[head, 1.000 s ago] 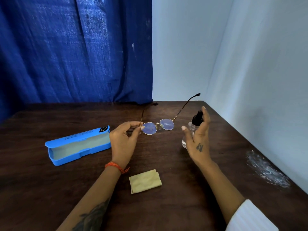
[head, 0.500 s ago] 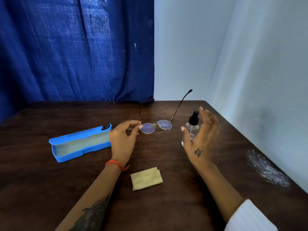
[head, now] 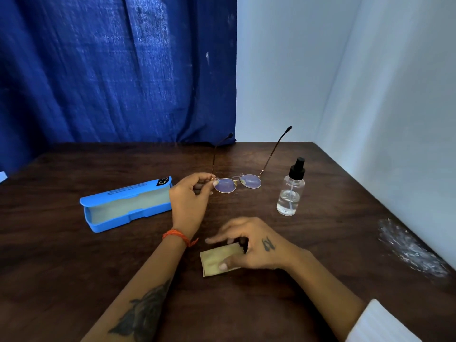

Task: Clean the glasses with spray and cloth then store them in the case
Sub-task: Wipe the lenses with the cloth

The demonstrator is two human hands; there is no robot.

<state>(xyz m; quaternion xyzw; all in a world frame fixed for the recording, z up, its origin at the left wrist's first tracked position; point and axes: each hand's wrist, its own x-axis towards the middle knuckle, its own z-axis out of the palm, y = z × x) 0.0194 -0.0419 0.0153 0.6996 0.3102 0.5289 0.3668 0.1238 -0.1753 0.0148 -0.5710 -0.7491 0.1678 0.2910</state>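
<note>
Open blue plastic glasses case (head: 128, 206) lies at table's left. Right of it, left hand (head: 190, 203), then round gold-framed glasses (head: 238, 183). Clear glass spray bottle (head: 291, 191) stands farther right. Folded yellow cloth (head: 214, 259) lies nearest, under right hand (head: 256, 245).

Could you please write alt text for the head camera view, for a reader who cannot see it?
Over a dark wooden table, the left hand holds open glasses by one temple while the right hand reaches onto a yellow cloth. A spray bottle stands to the right, an open blue case to the left.
</note>
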